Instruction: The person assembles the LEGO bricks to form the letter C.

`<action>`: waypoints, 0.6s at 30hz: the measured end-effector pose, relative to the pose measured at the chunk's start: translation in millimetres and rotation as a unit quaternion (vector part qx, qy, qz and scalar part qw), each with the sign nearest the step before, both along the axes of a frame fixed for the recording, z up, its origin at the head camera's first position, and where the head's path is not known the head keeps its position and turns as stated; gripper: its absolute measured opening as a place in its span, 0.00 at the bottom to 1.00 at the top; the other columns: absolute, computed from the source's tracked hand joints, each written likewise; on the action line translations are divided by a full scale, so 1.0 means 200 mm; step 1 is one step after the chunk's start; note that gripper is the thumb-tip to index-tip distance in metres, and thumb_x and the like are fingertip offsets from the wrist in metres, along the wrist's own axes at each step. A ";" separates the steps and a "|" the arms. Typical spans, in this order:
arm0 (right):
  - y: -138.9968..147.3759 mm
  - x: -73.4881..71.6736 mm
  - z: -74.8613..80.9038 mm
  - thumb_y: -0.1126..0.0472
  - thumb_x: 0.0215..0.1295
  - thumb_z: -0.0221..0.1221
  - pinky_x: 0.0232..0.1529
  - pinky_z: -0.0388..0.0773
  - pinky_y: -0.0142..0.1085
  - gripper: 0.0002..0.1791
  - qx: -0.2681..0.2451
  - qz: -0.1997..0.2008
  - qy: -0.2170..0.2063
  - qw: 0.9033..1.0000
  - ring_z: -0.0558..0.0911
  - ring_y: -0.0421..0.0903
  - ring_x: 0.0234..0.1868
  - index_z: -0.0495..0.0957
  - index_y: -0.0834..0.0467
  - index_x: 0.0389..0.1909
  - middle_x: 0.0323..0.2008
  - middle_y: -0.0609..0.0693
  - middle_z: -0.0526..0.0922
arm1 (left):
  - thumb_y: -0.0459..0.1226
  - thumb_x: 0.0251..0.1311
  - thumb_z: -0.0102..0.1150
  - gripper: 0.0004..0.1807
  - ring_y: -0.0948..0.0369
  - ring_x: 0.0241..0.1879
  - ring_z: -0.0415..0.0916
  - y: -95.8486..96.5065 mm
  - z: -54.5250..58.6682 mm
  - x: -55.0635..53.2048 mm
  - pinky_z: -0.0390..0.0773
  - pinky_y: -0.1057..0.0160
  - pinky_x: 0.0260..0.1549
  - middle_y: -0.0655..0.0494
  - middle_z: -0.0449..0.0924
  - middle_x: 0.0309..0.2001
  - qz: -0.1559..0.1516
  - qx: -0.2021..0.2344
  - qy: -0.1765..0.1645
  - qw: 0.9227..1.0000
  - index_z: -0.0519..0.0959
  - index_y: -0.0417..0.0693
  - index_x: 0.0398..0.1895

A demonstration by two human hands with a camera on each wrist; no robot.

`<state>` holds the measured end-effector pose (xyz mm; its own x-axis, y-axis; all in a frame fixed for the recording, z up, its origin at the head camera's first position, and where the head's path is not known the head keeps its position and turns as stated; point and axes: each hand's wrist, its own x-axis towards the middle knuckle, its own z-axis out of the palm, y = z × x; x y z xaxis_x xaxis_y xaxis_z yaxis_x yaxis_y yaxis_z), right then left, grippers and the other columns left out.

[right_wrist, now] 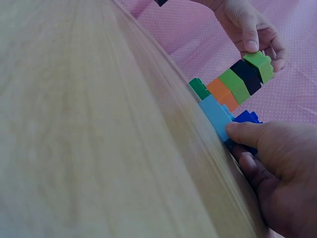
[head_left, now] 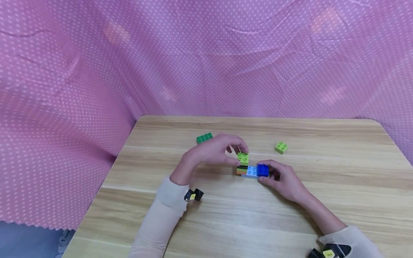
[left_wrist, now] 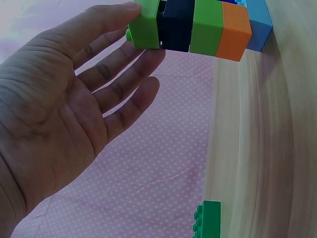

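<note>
My left hand (head_left: pixel 214 149) pinches a lime green brick (head_left: pixel 243 158) between thumb and fingers, at the top of a small stack. Under it come a black brick (left_wrist: pixel 178 25), a second lime brick (left_wrist: pixel 206 27) and an orange brick (left_wrist: pixel 234 32). In the left wrist view, a narrow gap shows between the upper lime brick and the black one. The stack rises from one end of a long light blue brick (right_wrist: pixel 215 115). A dark blue brick (head_left: pixel 262 170) sits at that base's other end, where my right hand (head_left: pixel 287 182) grips with thumb and fingers.
On the wooden table (head_left: pixel 258 218), a dark green brick (head_left: pixel 204 138) lies behind my left hand. Another lime green brick (head_left: pixel 281 147) lies farther back on the right. A pink dotted cloth (head_left: pixel 206 71) hangs behind the table and along its left side.
</note>
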<state>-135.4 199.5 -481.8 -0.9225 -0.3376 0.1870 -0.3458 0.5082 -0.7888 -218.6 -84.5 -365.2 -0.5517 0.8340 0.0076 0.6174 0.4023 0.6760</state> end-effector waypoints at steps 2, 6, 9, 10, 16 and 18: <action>0.00 0.00 0.00 0.62 0.66 0.73 0.32 0.78 0.32 0.25 0.000 0.000 0.001 1.000 0.79 0.44 0.33 0.81 0.53 0.64 0.42 0.45 0.85 | 0.41 0.67 0.73 0.21 0.69 0.54 0.79 0.00 0.00 0.00 0.82 0.58 0.58 0.67 0.83 0.54 0.006 0.000 -0.007 1.000 0.81 0.56 0.61; 0.00 0.00 0.00 0.62 0.67 0.73 0.33 0.78 0.32 0.25 0.000 0.001 0.000 1.000 0.79 0.44 0.33 0.81 0.53 0.64 0.42 0.45 0.85 | 0.44 0.70 0.71 0.22 0.69 0.56 0.79 0.01 -0.01 0.00 0.81 0.63 0.57 0.64 0.83 0.58 0.010 0.003 -0.010 1.000 0.80 0.54 0.64; 0.00 0.00 0.00 0.62 0.66 0.73 0.33 0.78 0.32 0.25 0.000 0.000 -0.001 1.000 0.79 0.44 0.33 0.81 0.52 0.63 0.42 0.45 0.85 | 0.43 0.70 0.70 0.19 0.67 0.56 0.79 0.03 -0.02 0.00 0.82 0.65 0.54 0.63 0.83 0.57 0.008 0.005 -0.014 1.000 0.83 0.53 0.62; 0.00 0.00 0.00 0.62 0.66 0.73 0.32 0.78 0.32 0.25 -0.001 0.000 -0.001 1.000 0.79 0.44 0.33 0.81 0.53 0.63 0.42 0.45 0.85 | 0.43 0.71 0.69 0.18 0.67 0.55 0.80 0.03 -0.02 0.00 0.82 0.66 0.54 0.63 0.83 0.56 0.008 0.005 -0.019 1.000 0.84 0.53 0.61; 0.00 0.00 0.00 0.61 0.67 0.73 0.32 0.78 0.32 0.24 -0.003 0.001 -0.002 1.000 0.79 0.43 0.33 0.81 0.53 0.63 0.42 0.45 0.85 | 0.42 0.70 0.70 0.16 0.68 0.54 0.80 0.04 -0.02 0.00 0.82 0.69 0.53 0.66 0.84 0.53 0.020 0.004 -0.046 0.999 0.85 0.54 0.58; 0.00 0.00 0.00 0.61 0.67 0.73 0.32 0.78 0.32 0.24 -0.003 -0.001 -0.002 1.000 0.79 0.43 0.33 0.81 0.53 0.63 0.42 0.45 0.85 | 0.43 0.69 0.71 0.15 0.69 0.53 0.80 0.05 -0.02 0.00 0.82 0.69 0.53 0.67 0.85 0.52 0.023 0.005 -0.050 0.998 0.86 0.55 0.57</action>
